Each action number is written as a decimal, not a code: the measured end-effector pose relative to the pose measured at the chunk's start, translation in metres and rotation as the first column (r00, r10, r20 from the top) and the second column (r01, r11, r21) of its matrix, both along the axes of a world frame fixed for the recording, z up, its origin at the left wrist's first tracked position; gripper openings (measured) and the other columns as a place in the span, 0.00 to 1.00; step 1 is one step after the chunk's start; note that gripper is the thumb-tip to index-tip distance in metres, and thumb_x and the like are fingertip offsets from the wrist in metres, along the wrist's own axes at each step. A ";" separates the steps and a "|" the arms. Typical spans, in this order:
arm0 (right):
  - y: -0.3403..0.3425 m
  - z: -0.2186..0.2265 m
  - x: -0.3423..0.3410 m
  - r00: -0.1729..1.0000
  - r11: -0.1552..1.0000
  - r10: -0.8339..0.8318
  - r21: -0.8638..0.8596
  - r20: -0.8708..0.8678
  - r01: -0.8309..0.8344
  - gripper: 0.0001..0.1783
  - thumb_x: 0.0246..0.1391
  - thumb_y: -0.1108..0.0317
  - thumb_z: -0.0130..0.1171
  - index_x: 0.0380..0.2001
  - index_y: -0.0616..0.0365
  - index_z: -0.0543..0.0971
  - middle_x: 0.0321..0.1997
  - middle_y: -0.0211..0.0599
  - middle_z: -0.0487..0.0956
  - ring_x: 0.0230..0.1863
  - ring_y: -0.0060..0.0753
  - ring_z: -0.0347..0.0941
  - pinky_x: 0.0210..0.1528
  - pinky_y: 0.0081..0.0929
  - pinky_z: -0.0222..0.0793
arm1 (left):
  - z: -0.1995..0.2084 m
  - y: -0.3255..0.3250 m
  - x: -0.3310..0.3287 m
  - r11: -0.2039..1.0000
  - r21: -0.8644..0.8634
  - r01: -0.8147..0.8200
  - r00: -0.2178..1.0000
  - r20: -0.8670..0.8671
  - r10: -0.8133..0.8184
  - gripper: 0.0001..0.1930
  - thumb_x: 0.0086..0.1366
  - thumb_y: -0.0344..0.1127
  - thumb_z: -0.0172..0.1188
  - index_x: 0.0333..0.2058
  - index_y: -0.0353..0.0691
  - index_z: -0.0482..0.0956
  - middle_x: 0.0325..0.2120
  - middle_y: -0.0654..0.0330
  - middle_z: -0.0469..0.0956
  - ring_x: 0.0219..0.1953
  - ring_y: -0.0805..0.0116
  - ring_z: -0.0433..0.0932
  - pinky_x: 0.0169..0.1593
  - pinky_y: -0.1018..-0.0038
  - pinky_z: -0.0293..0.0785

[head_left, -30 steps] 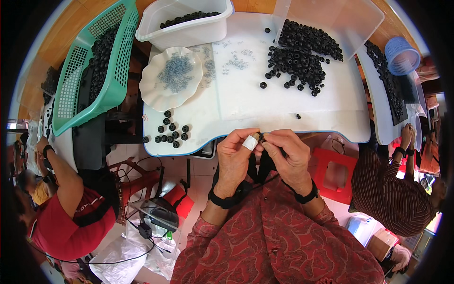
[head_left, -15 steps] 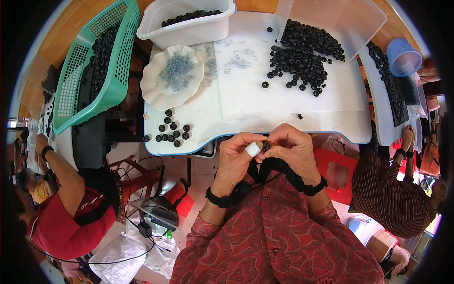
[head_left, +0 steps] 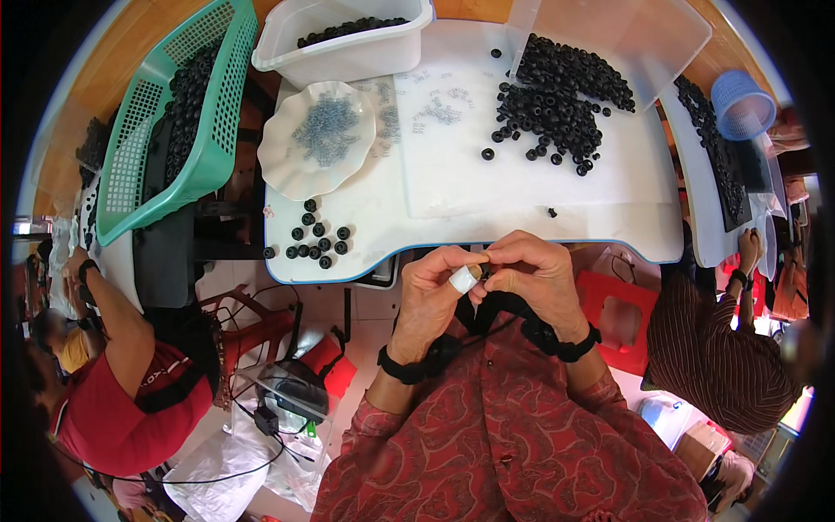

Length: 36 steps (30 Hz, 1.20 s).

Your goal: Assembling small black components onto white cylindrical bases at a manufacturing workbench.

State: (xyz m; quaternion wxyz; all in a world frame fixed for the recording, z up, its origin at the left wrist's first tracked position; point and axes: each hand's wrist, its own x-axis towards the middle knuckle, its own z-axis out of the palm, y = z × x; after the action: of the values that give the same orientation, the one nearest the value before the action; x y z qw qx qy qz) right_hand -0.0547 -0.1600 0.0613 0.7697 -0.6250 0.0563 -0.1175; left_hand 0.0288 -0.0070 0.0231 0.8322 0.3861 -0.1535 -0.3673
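My left hand [head_left: 428, 291] and my right hand [head_left: 539, 274] meet just below the front edge of the white table [head_left: 487, 228]. Their fingertips pinch one small dark part [head_left: 484, 271] between them; its shape is too small to tell. A white band [head_left: 464, 279] wraps my left thumb. Black wristbands sit on both wrists. A single black ring [head_left: 551, 211] lies on the table just beyond my hands. A few black rings [head_left: 315, 240] are grouped at the table's front left.
A big heap of black rings [head_left: 557, 96] lies at the back right by a clear tub [head_left: 617, 30]. A white scalloped plate [head_left: 320, 139] holds tiny metal pieces. White bin [head_left: 348, 43], green basket [head_left: 174, 113] and blue cup-basket [head_left: 741, 103] stand around. Other people sit left [head_left: 122, 383] and right [head_left: 722, 348].
My hands have drawn closer together and shifted slightly down toward my body; the fingertips now press together around the small part.
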 end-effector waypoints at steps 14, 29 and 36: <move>0.004 0.009 0.007 0.999 0.993 -0.010 -0.115 -0.035 0.006 0.16 0.50 0.84 0.61 0.44 0.65 0.79 0.42 0.39 0.74 0.36 0.33 0.81 0.36 0.21 0.78 | 0.013 0.003 0.011 0.996 0.092 0.004 1.000 0.010 -0.005 0.18 0.64 0.22 0.58 0.51 0.33 0.67 0.30 0.57 0.78 0.28 0.74 0.78 0.32 0.80 0.77; 0.010 0.008 0.005 0.997 0.986 -0.060 -0.161 -0.053 0.051 0.13 0.51 0.81 0.62 0.43 0.65 0.80 0.39 0.38 0.79 0.34 0.26 0.79 0.34 0.20 0.75 | 0.005 -0.002 0.011 0.989 0.139 0.051 0.992 -0.124 -0.034 0.11 0.64 0.25 0.60 0.44 0.33 0.72 0.26 0.60 0.77 0.20 0.77 0.75 0.23 0.83 0.73; 0.012 0.008 0.005 0.987 0.971 -0.139 -0.208 -0.077 0.121 0.14 0.49 0.81 0.65 0.42 0.64 0.81 0.37 0.33 0.80 0.35 0.19 0.75 0.36 0.16 0.72 | -0.002 -0.008 0.005 0.988 0.122 -0.092 0.995 0.056 0.085 0.12 0.63 0.25 0.60 0.46 0.33 0.75 0.32 0.64 0.77 0.32 0.81 0.74 0.34 0.84 0.72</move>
State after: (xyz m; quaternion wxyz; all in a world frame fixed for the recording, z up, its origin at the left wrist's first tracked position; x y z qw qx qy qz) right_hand -0.0499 -0.1479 0.0693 0.6895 -0.6996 0.1199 -0.1443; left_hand 0.0334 -0.0148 0.0212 0.8177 0.4529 -0.1340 -0.3290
